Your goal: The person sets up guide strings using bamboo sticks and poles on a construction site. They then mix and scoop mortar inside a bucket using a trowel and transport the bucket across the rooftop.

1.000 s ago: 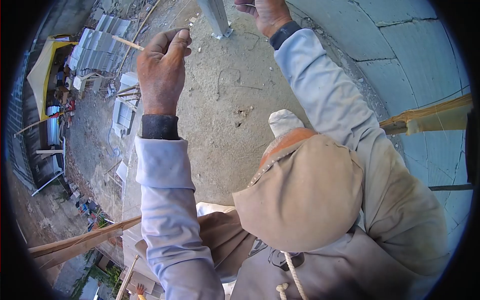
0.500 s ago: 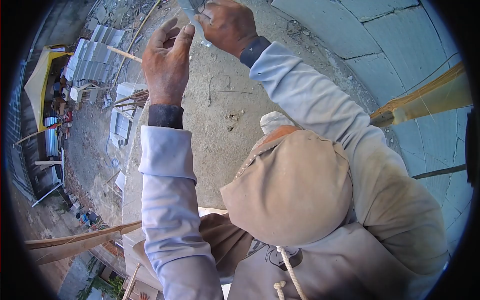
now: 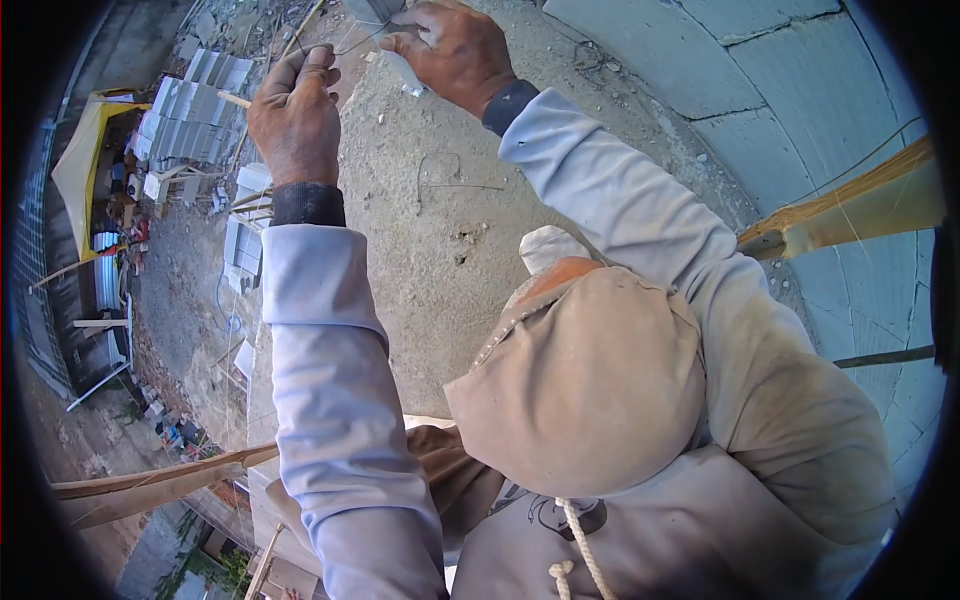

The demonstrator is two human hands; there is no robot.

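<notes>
A thin wire (image 3: 358, 42) runs between my two hands at the top of the view, beside a grey metal post (image 3: 375, 12). My left hand (image 3: 300, 115) pinches one end of it between thumb and fingers. Against the post's right side, my right hand (image 3: 455, 55) is closed with bent fingers; the wire reaches its fingertips. The post's foot stands on a rough concrete surface (image 3: 400, 270). Another bent piece of wire (image 3: 460, 185) lies on that concrete below my hands.
Grey block wall (image 3: 780, 90) rises on the right, with a wooden pole (image 3: 850, 200) across it. A second wooden beam (image 3: 170, 485) crosses at lower left. Far below on the left are corrugated sheets (image 3: 190, 110) and a yellow-edged canopy (image 3: 85, 170).
My right hand has come left to the post. My left hand has moved slightly left, away from the post, and the wire now shows stretched between both hands.
</notes>
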